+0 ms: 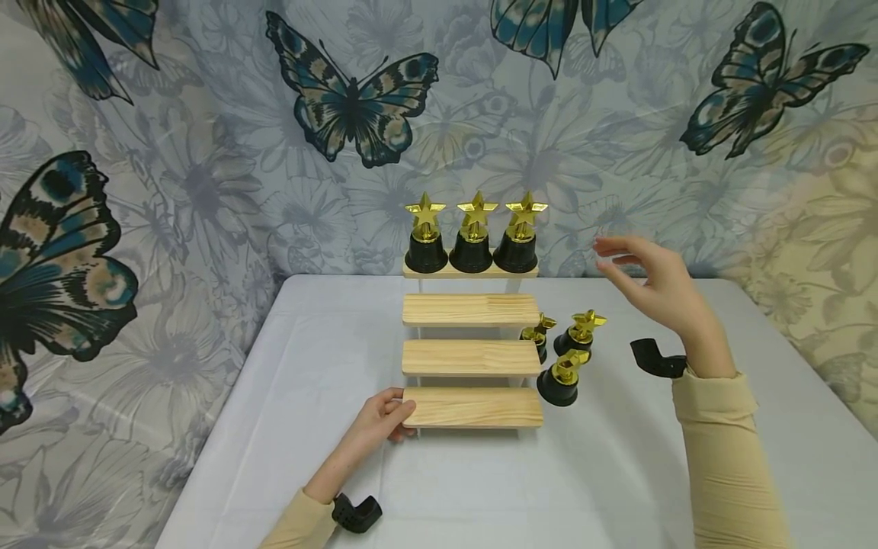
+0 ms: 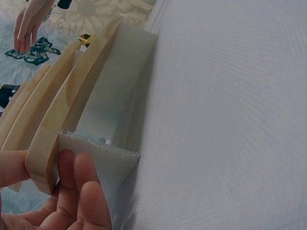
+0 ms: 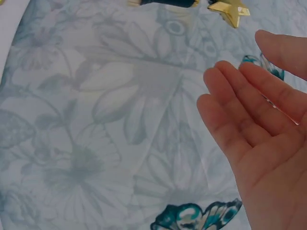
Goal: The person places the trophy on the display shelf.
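Note:
A tiered stand with pale wooden shelves (image 1: 473, 408) is in the middle of the table. My left hand (image 1: 379, 418) grips the left end of its lowest shelf; in the left wrist view the thumb presses on the board (image 2: 72, 96) and the fingers curl beneath, beside a whitish side support (image 2: 108, 155). Three small trophies (image 1: 470, 253) with gold stars and black bases line the top shelf. Raised to the right of the stand, my right hand (image 1: 655, 286) holds nothing; its fingers look relaxed and slightly bent in the right wrist view, apart from a gold star (image 3: 231, 10).
Three more star trophies (image 1: 559, 390) are on the table against or close to the stand's right side, one partly hidden by the shelves. A white cloth (image 1: 322, 343) covers the table. Behind it hangs a butterfly-patterned backdrop (image 1: 329, 221).

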Available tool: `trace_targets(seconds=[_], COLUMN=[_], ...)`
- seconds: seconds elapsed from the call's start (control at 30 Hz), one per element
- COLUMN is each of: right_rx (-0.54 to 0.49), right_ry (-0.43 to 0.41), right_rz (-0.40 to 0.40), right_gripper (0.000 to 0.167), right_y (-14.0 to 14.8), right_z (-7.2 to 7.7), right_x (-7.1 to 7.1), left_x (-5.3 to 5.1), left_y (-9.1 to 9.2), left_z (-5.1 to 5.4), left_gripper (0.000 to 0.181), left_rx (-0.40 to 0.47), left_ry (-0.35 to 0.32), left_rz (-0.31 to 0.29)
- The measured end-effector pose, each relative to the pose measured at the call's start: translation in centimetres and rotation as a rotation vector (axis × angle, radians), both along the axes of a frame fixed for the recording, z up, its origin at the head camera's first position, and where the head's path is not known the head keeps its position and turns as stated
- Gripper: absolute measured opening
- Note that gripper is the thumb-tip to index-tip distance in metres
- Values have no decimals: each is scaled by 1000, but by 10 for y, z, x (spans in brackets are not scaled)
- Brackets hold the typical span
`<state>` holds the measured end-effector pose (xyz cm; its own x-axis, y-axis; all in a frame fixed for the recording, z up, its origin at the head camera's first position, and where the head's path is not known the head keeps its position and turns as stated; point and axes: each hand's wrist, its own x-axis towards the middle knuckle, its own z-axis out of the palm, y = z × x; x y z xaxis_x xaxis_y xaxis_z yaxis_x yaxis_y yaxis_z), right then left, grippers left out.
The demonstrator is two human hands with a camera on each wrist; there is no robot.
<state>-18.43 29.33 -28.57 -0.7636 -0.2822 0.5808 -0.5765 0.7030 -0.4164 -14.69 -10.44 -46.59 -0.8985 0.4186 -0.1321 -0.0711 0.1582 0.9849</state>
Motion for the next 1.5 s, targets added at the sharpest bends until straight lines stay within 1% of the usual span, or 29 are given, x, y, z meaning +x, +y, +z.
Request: trace_targets(seconds=[0.2, 0.37, 0.43, 0.6, 0.67, 0.77, 0.83, 1.23, 1.5], right_rx=[30, 36, 38, 43, 37, 31, 30, 50, 42], right_ry=[-57, -111, -140, -213, -249, -303, -328, -364, -395], right_rz=[14, 57, 79, 96, 101, 107, 107, 105, 91], right_gripper=[33, 33, 33, 34, 34, 36, 38, 46, 40], right_y=[9, 12, 13, 14, 14, 14, 14, 11, 9], right_z=[-28, -51, -58, -76, -82, -90, -94, -111, -120], right_x=[15, 23, 26, 31, 33, 35, 35, 33, 32], left_x=[1, 1, 3, 3, 1, 1, 1, 1, -1], left_y=[0, 1, 1, 1, 1, 1, 1, 1, 0], left_z=[-1, -4, 3, 5, -2, -2, -2, 0, 0], left_gripper=[43, 42, 40, 40, 42, 42, 42, 43, 42], left_rx=[3, 7, 4, -1, 2, 0, 1, 5, -5], left_ry=[-6, -9, -11, -12, -5, -2, -2, -2, -2], left_rz=[0, -1, -3, -7, -7, -8, -5, 5, -4])
